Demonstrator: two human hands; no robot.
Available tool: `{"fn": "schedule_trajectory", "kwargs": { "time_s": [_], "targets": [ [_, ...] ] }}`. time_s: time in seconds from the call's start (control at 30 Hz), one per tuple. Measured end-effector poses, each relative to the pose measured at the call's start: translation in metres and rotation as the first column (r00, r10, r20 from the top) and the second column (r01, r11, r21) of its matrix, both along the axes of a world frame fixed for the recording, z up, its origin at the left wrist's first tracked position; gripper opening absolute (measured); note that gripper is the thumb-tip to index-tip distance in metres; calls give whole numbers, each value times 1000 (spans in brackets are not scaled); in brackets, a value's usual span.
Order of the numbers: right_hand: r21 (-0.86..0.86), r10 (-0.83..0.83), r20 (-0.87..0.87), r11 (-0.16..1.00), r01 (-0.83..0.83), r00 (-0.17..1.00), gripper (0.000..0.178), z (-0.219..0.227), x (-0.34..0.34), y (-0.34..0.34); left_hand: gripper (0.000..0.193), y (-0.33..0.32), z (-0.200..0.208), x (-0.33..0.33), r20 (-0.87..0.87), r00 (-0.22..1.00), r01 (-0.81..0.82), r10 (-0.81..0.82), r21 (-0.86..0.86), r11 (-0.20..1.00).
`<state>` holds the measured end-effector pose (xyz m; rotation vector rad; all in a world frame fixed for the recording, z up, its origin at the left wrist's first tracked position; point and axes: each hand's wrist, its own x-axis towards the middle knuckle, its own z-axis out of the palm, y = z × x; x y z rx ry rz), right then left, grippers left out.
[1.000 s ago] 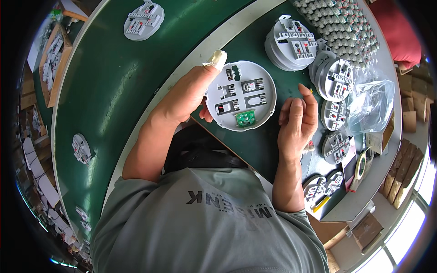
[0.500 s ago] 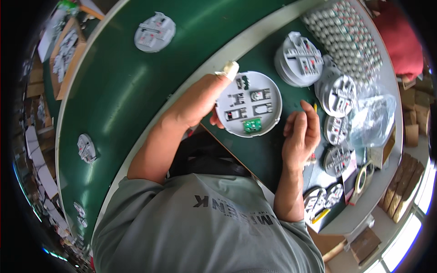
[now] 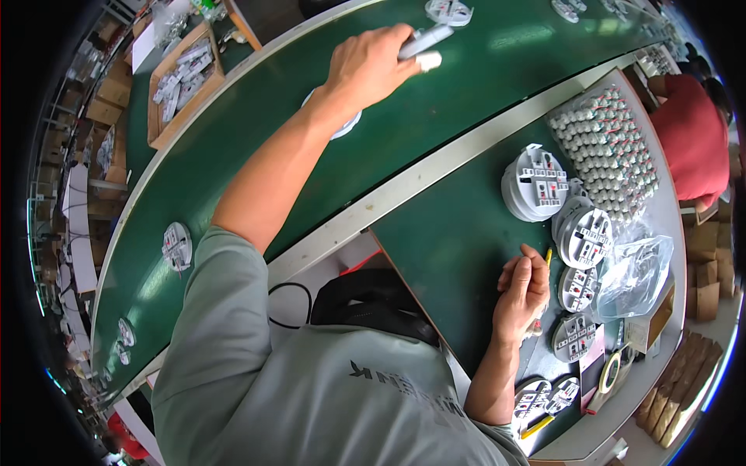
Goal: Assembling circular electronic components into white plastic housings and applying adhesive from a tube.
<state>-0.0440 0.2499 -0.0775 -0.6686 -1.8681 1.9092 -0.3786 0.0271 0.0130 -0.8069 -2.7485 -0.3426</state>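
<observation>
My left hand [image 3: 367,68] is stretched out over the green conveyor belt, closed on a round grey plastic housing [image 3: 424,41] seen nearly edge-on. A white cover [image 3: 428,60] wraps its thumb tip. Under my left forearm another round housing [image 3: 348,128] lies on the belt, mostly hidden. Just beyond the held housing sits one more round housing [image 3: 449,12]. My right hand [image 3: 523,291] rests at the right workbench, fingers curled in. Whatever those fingers may hold is hidden. Beside it are a yellow-handled tool [image 3: 549,256] and a round housing with small inserts [image 3: 578,289].
Stacked housings [image 3: 536,186] stand on the bench [image 3: 443,233], near a tray of small round parts [image 3: 606,151] and a clear plastic bag [image 3: 637,276]. A tape roll [image 3: 610,373] lies closer. Across the belt is a carton of grey parts [image 3: 183,85]. A person in red [image 3: 691,140] sits far right.
My left hand has carried the round housing from above the bench edge out over the belt, forward and left, tilting it edge-on. My right hand keeps its curled pose by the bench; the view has shifted.
</observation>
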Motion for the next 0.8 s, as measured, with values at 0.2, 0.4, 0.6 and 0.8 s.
{"fn": "schedule_trajectory", "kwargs": {
  "time_s": [0.2,0.4,0.6,0.8],
  "targets": [
    [-65,24,-29,998,-26,999,24,4,-2,-7,47,-47,-17,9,138,990,-27,23,31,999],
    [-115,6,-50,993,-11,999,22,6,-3,-13,27,-155,-15,-22,603,798,-65,7,74,995],
    [-163,37,-75,985,-49,996,22,0,5,-10,21,-166,-15,-25,573,814,-17,-93,183,983],
    [-108,-126,-138,988,111,982,16,-11,-1,-16,9,-109,-1,54,538,843,-170,-7,277,946]
  ]
}}
